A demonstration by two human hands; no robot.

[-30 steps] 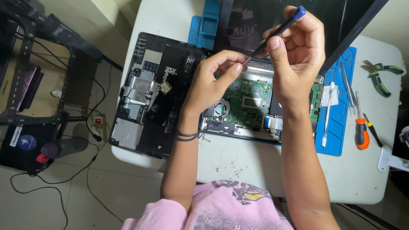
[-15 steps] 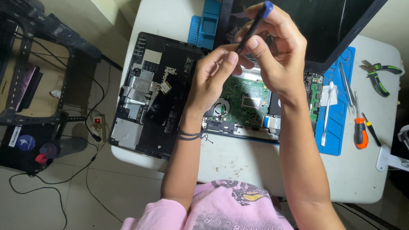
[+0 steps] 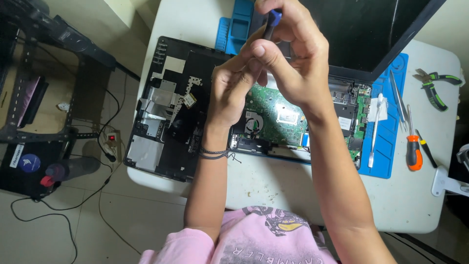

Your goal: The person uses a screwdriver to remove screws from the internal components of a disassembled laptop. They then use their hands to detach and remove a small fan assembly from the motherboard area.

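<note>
My right hand (image 3: 298, 58) grips a small screwdriver (image 3: 271, 22) with a black shaft and blue cap, held upright above an opened laptop. My left hand (image 3: 234, 88) is pressed against it, fingertips pinched at the tool's lower end; what they pinch is hidden. Below the hands lies the laptop's green circuit board (image 3: 276, 115) with a small fan. The removed black bottom cover (image 3: 171, 107) lies to the left. The laptop screen (image 3: 371, 29) stands open at the back.
A blue work mat (image 3: 386, 146) holds a white stick tool and tweezers (image 3: 398, 95). An orange-handled screwdriver (image 3: 413, 146) and green-handled pliers (image 3: 432, 85) lie at the right of the white table (image 3: 273, 190). A blue tray (image 3: 234, 27) sits behind. Cables and a rack are on the floor at left.
Both hands have risen and shifted left toward the camera. The screwdriver has swung from slanted to nearly upright, its blue cap now between my right fingers.
</note>
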